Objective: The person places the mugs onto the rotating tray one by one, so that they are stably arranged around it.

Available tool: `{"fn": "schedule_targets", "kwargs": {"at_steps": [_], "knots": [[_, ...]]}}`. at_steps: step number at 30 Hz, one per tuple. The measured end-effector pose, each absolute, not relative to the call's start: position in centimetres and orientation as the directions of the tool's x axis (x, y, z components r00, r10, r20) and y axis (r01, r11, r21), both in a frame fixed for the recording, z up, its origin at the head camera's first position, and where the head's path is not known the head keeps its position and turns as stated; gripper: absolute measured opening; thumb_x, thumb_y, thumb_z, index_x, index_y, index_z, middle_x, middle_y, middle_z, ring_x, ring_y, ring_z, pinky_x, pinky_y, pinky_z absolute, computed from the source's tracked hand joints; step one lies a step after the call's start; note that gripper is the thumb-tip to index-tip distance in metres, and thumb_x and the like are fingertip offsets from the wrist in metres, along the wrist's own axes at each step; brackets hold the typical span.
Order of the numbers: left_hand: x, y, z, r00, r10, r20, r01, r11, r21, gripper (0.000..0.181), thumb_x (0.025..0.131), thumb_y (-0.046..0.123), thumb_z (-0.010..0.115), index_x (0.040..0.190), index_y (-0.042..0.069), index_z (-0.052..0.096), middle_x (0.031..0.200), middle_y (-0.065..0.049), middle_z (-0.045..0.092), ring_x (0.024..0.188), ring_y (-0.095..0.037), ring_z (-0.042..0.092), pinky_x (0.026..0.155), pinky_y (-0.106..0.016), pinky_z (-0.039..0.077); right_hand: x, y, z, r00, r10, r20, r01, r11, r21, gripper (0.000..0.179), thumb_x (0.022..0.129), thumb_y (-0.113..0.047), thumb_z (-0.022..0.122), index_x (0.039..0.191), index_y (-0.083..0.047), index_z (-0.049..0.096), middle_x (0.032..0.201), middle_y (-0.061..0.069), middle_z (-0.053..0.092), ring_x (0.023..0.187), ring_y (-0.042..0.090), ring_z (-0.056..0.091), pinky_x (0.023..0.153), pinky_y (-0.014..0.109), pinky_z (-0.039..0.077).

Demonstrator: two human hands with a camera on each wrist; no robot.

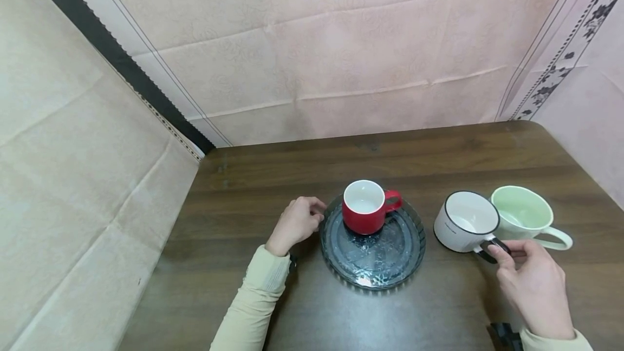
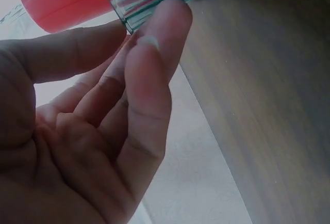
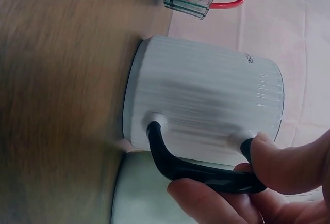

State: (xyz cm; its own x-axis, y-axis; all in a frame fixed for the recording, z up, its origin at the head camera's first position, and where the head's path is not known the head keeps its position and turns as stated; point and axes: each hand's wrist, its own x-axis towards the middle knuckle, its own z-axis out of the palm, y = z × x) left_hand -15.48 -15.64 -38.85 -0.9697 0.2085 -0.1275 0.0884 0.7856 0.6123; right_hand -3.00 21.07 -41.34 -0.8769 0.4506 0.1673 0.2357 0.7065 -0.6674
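A round glass tray (image 1: pixel 372 264) with ribbed sides lies on the table, and a red cup (image 1: pixel 363 218) with a white inside stands upright on it, handle to the right. My left hand (image 1: pixel 298 223) is at the tray's left edge. In the left wrist view its thumb and fingers pinch the glass rim (image 2: pixel 149 2). On the right, my right hand (image 1: pixel 533 280) pinches the black handle (image 3: pixel 206 175) of a white mug (image 1: pixel 458 232) with a dark rim. The mug is upright. Close behind it on the right is a light green mug (image 1: pixel 521 215), its handle beside my right hand.
The brown wooden table (image 1: pixel 273 177) has a rounded far corner at the right. Pale patterned cloth (image 1: pixel 341 58) hangs behind it and along both sides. Between the glass tray and the white mug there is a narrow strip of bare tabletop.
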Motion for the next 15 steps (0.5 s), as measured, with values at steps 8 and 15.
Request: {"fn": "schedule_targets", "kwargs": {"at_steps": [8, 15], "knots": [[-15.40, -15.73, -38.89, -0.960, 0.233, -0.154, 0.085, 0.770, 0.632, 0.030, 0.091, 0.001, 0.058, 0.120, 0.006, 0.066, 0.084, -0.008, 0.068, 0.058, -0.016, 0.059, 0.054, -0.031, 0.046, -3.02, 21.26, -41.44, -0.875, 0.454, 0.166, 0.236, 0.701, -0.673, 0.024, 0.090, -0.021, 0.068, 0.100, 0.001, 0.065, 0.093, 0.024, 0.068, 0.086, 0.042, 0.060, 0.067, 0.040, 0.035], [-15.44, -15.81, -39.12, -0.959, 0.234, -0.159, 0.080, 0.763, 0.641, 0.032, 0.092, 0.001, 0.056, 0.122, 0.007, 0.067, 0.089, -0.008, 0.069, 0.058, -0.015, 0.059, 0.051, -0.030, 0.044, -3.15, 21.36, -41.44, -0.874, 0.459, 0.162, 0.243, 0.700, -0.671, 0.023, 0.090, -0.020, 0.067, 0.100, 0.002, 0.065, 0.093, 0.025, 0.067, 0.085, 0.042, 0.059, 0.067, 0.040, 0.035]]}}
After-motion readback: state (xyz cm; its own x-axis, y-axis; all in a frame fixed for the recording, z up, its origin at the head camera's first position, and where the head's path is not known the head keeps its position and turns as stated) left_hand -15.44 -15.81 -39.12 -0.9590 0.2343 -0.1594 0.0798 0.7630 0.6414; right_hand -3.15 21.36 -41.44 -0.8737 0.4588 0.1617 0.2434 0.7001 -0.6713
